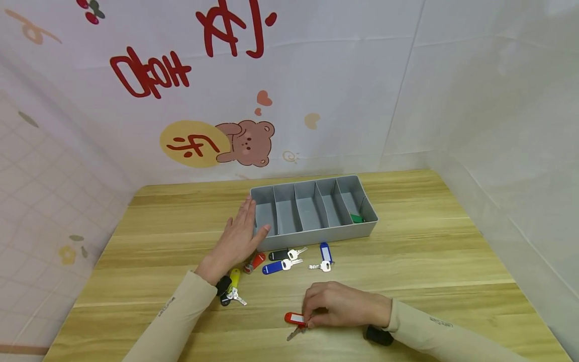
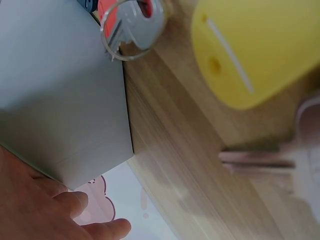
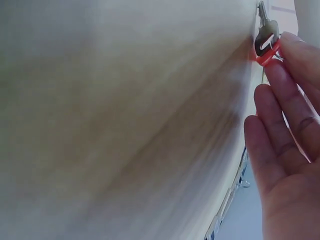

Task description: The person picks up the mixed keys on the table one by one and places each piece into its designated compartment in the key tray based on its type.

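One red key tag (image 1: 295,318) in right grip (image 1: 333,304)

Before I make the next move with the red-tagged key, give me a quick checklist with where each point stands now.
1. Right hand pinching the red-tagged key: ok.
2. Left hand at the left end of the gray tray: ok.
3. Green tag inside the tray: ok, rightmost compartment.
4. Blue-tagged keys in the tray: not ok, they lie on the table in front of it.
5. Writing on the red tag's white label legible: cannot tell, too small.
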`<act>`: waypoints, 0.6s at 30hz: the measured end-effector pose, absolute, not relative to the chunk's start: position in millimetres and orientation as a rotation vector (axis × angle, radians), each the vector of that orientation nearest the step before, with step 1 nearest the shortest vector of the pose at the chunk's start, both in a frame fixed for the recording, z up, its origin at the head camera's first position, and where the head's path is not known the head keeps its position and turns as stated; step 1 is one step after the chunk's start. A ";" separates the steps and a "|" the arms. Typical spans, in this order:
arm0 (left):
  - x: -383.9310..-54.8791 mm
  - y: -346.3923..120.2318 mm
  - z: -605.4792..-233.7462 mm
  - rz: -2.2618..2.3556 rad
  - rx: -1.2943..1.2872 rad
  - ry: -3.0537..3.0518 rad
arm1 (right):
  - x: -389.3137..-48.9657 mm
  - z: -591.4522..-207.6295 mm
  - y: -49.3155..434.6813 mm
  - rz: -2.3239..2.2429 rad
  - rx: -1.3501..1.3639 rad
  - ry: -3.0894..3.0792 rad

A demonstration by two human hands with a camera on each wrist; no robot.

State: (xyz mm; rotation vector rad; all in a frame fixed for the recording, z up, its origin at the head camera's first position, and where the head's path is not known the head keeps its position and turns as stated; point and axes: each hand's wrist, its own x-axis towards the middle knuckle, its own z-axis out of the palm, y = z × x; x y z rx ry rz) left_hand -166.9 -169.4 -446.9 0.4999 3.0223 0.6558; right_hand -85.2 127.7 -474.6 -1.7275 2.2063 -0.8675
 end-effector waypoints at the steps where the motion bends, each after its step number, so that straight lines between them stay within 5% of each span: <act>1: -166.8 -169.5 -446.9 0.657 0.500 3.023 | -85.4 -474.2 128.5 -0.885 -1.727 2.204; 18: -165.9 -169.1 -447.2 0.674 0.496 3.017 | -91.2 -461.7 147.6 -1.243 -1.517 2.312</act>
